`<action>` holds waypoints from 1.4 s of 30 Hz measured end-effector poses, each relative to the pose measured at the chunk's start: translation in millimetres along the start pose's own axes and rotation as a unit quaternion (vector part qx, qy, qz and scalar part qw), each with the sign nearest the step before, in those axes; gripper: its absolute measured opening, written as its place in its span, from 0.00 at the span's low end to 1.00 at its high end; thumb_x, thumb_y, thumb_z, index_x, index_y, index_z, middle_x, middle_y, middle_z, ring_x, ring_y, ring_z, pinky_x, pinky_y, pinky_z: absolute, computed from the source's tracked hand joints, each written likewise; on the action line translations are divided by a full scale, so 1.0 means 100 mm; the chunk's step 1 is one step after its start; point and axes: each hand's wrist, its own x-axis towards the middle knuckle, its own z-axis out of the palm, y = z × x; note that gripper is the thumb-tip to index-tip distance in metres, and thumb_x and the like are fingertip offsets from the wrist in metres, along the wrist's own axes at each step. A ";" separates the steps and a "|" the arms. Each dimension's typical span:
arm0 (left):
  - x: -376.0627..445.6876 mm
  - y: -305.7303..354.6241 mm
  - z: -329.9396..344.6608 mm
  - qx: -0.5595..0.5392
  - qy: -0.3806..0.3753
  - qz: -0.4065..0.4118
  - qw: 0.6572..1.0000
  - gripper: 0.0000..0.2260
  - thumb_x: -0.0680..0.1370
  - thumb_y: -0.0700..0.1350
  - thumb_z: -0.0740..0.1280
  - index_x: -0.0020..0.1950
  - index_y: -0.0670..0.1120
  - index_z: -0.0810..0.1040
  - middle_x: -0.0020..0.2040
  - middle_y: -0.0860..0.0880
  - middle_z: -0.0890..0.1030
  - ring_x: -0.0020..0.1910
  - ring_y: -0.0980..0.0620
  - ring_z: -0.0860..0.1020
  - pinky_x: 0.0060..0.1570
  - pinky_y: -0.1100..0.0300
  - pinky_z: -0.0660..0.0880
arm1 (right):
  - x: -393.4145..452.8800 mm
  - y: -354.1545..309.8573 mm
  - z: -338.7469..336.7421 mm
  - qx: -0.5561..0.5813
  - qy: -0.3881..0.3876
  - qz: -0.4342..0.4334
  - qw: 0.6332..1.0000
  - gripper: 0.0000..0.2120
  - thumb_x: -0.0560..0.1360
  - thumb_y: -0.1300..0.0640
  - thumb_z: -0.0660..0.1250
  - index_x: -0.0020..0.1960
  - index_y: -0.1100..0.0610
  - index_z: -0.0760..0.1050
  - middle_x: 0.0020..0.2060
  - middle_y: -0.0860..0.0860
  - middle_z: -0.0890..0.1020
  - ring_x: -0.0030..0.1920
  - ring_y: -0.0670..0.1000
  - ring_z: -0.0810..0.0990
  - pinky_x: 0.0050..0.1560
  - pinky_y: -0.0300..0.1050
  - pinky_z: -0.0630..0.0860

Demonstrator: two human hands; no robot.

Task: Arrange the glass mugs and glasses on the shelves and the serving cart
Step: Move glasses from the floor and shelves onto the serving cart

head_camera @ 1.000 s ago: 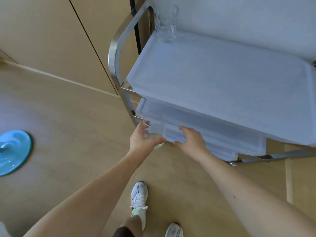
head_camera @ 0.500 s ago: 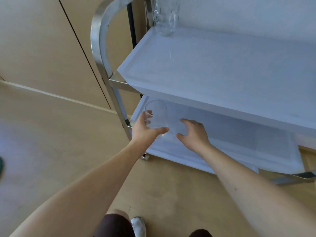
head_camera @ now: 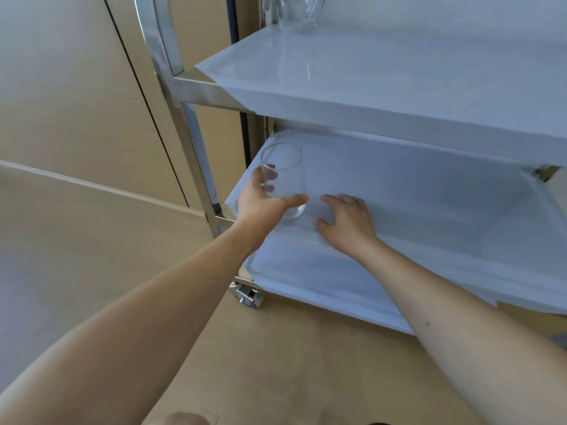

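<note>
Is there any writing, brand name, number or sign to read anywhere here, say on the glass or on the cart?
None: no text can be read in this view.
Glass, held by the left hand: clear, no print or logo shows.
Glassware on the top shelf: plain, cut off by the frame.
Cart shelves and metal frame: bare, no label.
Caster: no marking legible.

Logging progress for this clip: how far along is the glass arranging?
Done: glassware stands on the cart's top shelf. In hand: the left hand grips a glass over the lower shelf; the right hand is open beside it. Left: setting it down; other pieces aren't visible.
</note>
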 end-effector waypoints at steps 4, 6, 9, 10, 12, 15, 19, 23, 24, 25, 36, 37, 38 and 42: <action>0.14 -0.07 0.03 -0.020 0.014 0.020 1.000 0.33 0.62 0.53 0.83 0.62 0.58 0.72 0.58 0.63 0.77 0.57 0.62 0.76 0.47 0.63 0.73 | 0.12 0.00 0.07 0.002 0.010 -0.016 1.000 0.27 0.79 0.45 0.64 0.77 0.50 0.66 0.74 0.55 0.69 0.75 0.59 0.62 0.73 0.48 0.58; 0.23 -0.12 0.05 -0.027 0.018 0.031 0.999 0.34 0.62 0.54 0.83 0.63 0.59 0.72 0.58 0.63 0.77 0.57 0.61 0.76 0.51 0.60 0.75 | 0.18 0.00 0.10 0.000 0.011 -0.021 1.000 0.27 0.80 0.45 0.62 0.77 0.49 0.65 0.75 0.55 0.67 0.76 0.59 0.61 0.75 0.49 0.57; 0.39 -0.20 0.08 -0.036 0.020 0.048 0.998 0.35 0.61 0.53 0.83 0.64 0.61 0.72 0.59 0.63 0.77 0.59 0.60 0.76 0.56 0.57 0.76 | 0.31 0.01 0.15 -0.002 0.018 -0.025 1.000 0.27 0.80 0.44 0.61 0.77 0.48 0.65 0.76 0.54 0.66 0.77 0.58 0.60 0.77 0.49 0.55; 0.46 -0.22 0.10 -0.035 0.022 0.057 0.998 0.35 0.61 0.53 0.83 0.65 0.61 0.73 0.59 0.63 0.77 0.59 0.60 0.76 0.56 0.58 0.76 | 0.37 0.01 0.15 -0.004 0.021 -0.026 0.999 0.27 0.80 0.44 0.61 0.77 0.49 0.65 0.76 0.54 0.66 0.77 0.58 0.60 0.77 0.49 0.55; 0.61 -0.24 0.13 -0.028 0.023 0.071 0.997 0.36 0.61 0.53 0.83 0.65 0.60 0.73 0.59 0.64 0.77 0.58 0.62 0.76 0.52 0.61 0.76 | 0.50 0.00 0.13 -0.011 0.022 -0.024 0.999 0.28 0.80 0.43 0.62 0.77 0.49 0.65 0.76 0.55 0.66 0.77 0.57 0.59 0.77 0.49 0.54; 0.81 -0.26 0.20 -0.025 0.025 0.076 0.996 0.35 0.62 0.53 0.84 0.65 0.57 0.74 0.58 0.64 0.77 0.56 0.62 0.76 0.44 0.66 0.73 | 0.61 0.03 0.13 -0.031 0.022 -0.023 0.999 0.26 0.80 0.41 0.61 0.75 0.49 0.67 0.76 0.55 0.66 0.77 0.57 0.61 0.76 0.50 0.55; 1.08 -0.28 0.34 -0.010 0.032 0.093 0.995 0.32 0.63 0.53 0.84 0.62 0.56 0.74 0.58 0.62 0.77 0.56 0.62 0.76 0.45 0.65 0.73 | 0.67 0.07 0.16 -0.066 0.031 -0.018 0.997 0.23 0.77 0.38 0.59 0.68 0.45 0.72 0.67 0.52 0.72 0.70 0.57 0.67 0.68 0.52 0.63; 1.33 -0.31 0.43 -0.009 0.026 0.101 0.995 0.30 0.63 0.55 0.83 0.61 0.56 0.74 0.58 0.63 0.76 0.57 0.63 0.75 0.45 0.65 0.73 | 0.91 0.06 0.09 -0.068 0.029 -0.015 0.997 0.23 0.75 0.38 0.60 0.67 0.45 0.71 0.65 0.53 0.71 0.69 0.58 0.67 0.65 0.54 0.65; 1.39 -0.32 0.44 -0.009 0.022 0.101 0.995 0.30 0.63 0.55 0.83 0.61 0.56 0.74 0.58 0.62 0.76 0.57 0.64 0.75 0.45 0.66 0.72 | 0.97 0.05 0.08 -0.065 0.028 -0.015 0.997 0.25 0.75 0.38 0.60 0.69 0.45 0.70 0.67 0.54 0.70 0.70 0.58 0.65 0.67 0.55 0.64; 1.44 -0.32 0.46 -0.006 0.019 0.102 0.995 0.30 0.64 0.56 0.83 0.61 0.55 0.74 0.58 0.61 0.75 0.57 0.65 0.74 0.44 0.66 0.72 | 1.03 0.06 0.08 -0.064 0.024 -0.016 0.998 0.26 0.75 0.37 0.60 0.71 0.45 0.69 0.69 0.55 0.68 0.72 0.59 0.63 0.69 0.55 0.63; 2.09 -0.31 0.66 0.017 0.035 0.121 0.992 0.26 0.65 0.54 0.82 0.57 0.51 0.74 0.53 0.53 0.77 0.51 0.54 0.76 0.39 0.65 0.70 | 1.19 0.18 0.24 -0.093 0.053 -0.049 0.993 0.25 0.75 0.32 0.51 0.67 0.42 0.67 0.64 0.51 0.70 0.69 0.56 0.66 0.68 0.57 0.61; 2.13 -0.30 0.67 0.023 0.036 0.124 0.991 0.26 0.65 0.54 0.82 0.57 0.51 0.74 0.52 0.53 0.77 0.49 0.53 0.76 0.39 0.64 0.70 | 1.19 0.19 0.24 -0.095 0.055 -0.050 0.993 0.25 0.75 0.32 0.51 0.67 0.42 0.67 0.63 0.51 0.70 0.69 0.56 0.66 0.68 0.57 0.61; 2.16 -0.29 0.70 0.027 0.035 0.124 0.991 0.27 0.66 0.54 0.81 0.58 0.51 0.74 0.52 0.52 0.77 0.49 0.53 0.76 0.38 0.64 0.70 | 1.20 0.20 0.23 -0.097 0.055 -0.051 0.992 0.25 0.75 0.32 0.50 0.67 0.42 0.67 0.63 0.51 0.70 0.69 0.56 0.66 0.68 0.57 0.61; 2.28 -0.28 0.73 0.038 0.036 0.130 0.990 0.27 0.66 0.54 0.81 0.59 0.51 0.73 0.54 0.51 0.78 0.47 0.54 0.77 0.32 0.67 0.71 | 1.19 0.22 0.23 -0.100 0.054 -0.055 0.992 0.27 0.74 0.30 0.49 0.67 0.41 0.66 0.64 0.51 0.69 0.69 0.56 0.65 0.68 0.57 0.60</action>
